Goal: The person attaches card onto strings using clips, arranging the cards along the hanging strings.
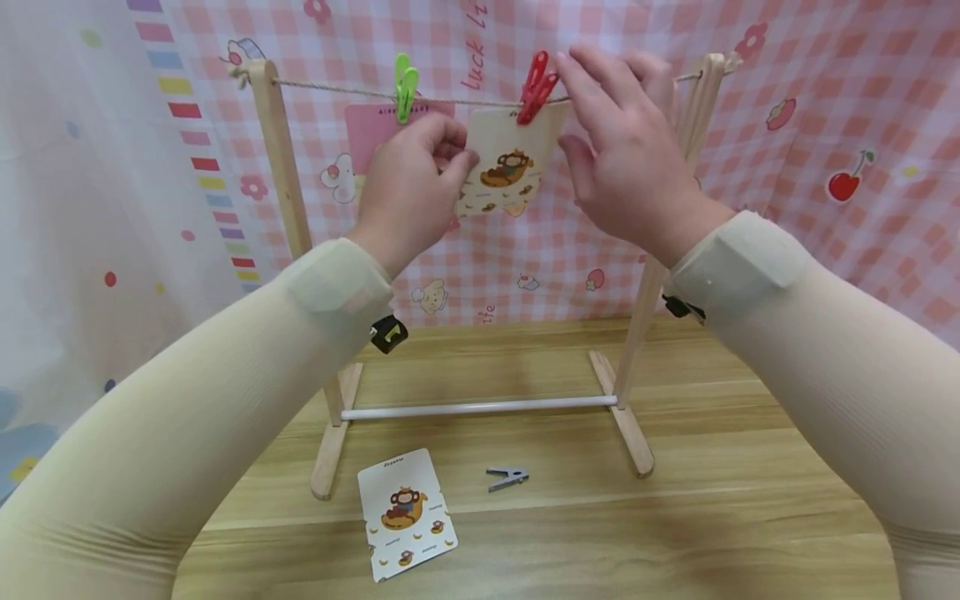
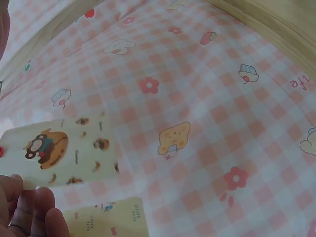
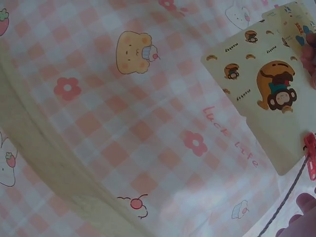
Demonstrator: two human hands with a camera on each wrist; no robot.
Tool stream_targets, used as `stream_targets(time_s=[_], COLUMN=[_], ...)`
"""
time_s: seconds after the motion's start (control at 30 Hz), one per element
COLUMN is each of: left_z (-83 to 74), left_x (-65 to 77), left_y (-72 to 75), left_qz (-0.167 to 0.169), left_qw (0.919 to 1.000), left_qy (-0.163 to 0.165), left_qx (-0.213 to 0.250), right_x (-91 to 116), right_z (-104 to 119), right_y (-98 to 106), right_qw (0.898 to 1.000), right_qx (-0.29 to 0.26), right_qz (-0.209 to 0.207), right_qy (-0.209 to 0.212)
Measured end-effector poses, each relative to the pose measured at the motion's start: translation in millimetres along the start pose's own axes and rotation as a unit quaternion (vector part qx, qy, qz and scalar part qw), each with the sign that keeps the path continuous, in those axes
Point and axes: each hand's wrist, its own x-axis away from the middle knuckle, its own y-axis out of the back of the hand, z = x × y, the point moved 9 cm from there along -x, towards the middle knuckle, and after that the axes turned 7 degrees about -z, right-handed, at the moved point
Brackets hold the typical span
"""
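A cream card with a monkey on a banana [image 1: 504,179] hangs from the rope under a red clothespin [image 1: 536,90]. My left hand [image 1: 416,183] pinches the card's left edge between thumb and curled fingers; in the left wrist view the thumb [image 2: 15,185] lies at that edge. Beside the red clothespin my right hand [image 1: 630,142] is raised, fingers extended and thumb apart, holding nothing. To the left, a green clothespin [image 1: 406,87] fastens a pink card [image 1: 363,133] to the rope, partly hidden behind my left hand.
The rope [image 1: 322,86] spans two wooden posts [image 1: 281,167], joined low down by a white rod [image 1: 480,408]. On the wooden table [image 1: 712,500] lie another monkey card [image 1: 407,514] and a grey clothespin [image 1: 507,477]. A pink checked curtain [image 1: 840,100] hangs behind.
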Motion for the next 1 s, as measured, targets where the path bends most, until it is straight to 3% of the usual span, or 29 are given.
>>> stream_targets(time_s=[0.3,0.53,0.7,0.83,1.0], left_z=[-0.2,-6.6,-9.4,-12.4,-6.7], left_x=[12.1,30.4,48.4,64.9,88.7], left_y=[-0.2,5.6,6.0,2.2,-12.7], left_qz=[0.013,-0.002,0.006,0.029,0.091], left_qw=[0.9996,0.9972,0.9939,0.9855,0.9640], left_qy=[-0.008,-0.064,-0.104,-0.166,-0.246], left_qx=[0.024,0.037,0.035,0.019,-0.043], right_x=[15.0,32.8,49.3,67.6,99.6], right_z=[2.2,10.8,20.5,32.1,45.4], right_y=[2.7,6.1,5.0,-0.4,-17.0], right_qw=[1.000,1.000,0.999,0.998,0.993], right_qx=[-0.011,-0.007,-0.019,-0.043,-0.101], right_qz=[-0.001,-0.006,-0.009,-0.005,0.021], right_qy=[0.001,0.023,0.045,0.055,0.050])
